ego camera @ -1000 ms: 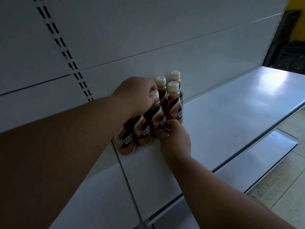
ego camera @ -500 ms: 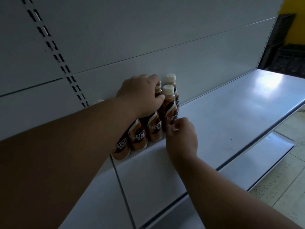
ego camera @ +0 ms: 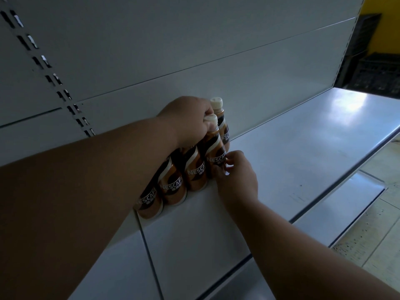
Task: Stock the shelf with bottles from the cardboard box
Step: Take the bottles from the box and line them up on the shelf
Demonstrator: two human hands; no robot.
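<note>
Several brown Nescafé coffee bottles (ego camera: 195,172) with cream caps stand grouped on the white metal shelf (ego camera: 292,148), close to its back panel. My left hand (ego camera: 188,120) lies over the tops of the group, fingers curled around the neck of the front right bottle (ego camera: 214,152). My right hand (ego camera: 237,178) touches the lower label of that same bottle with thumb and fingertips. One more bottle (ego camera: 220,124) stands behind it against the back panel. The cardboard box is out of view.
The shelf's back panel has a slotted upright (ego camera: 54,81) at the left. A lower shelf (ego camera: 346,204) juts out below right, above a tiled floor (ego camera: 378,241). Dark crates (ego camera: 376,72) stand at the far right by a yellow wall.
My left hand has slid right over the bottle tops, covering more caps. My right hand shifted slightly right along the front bottle. The view tilted a little.
</note>
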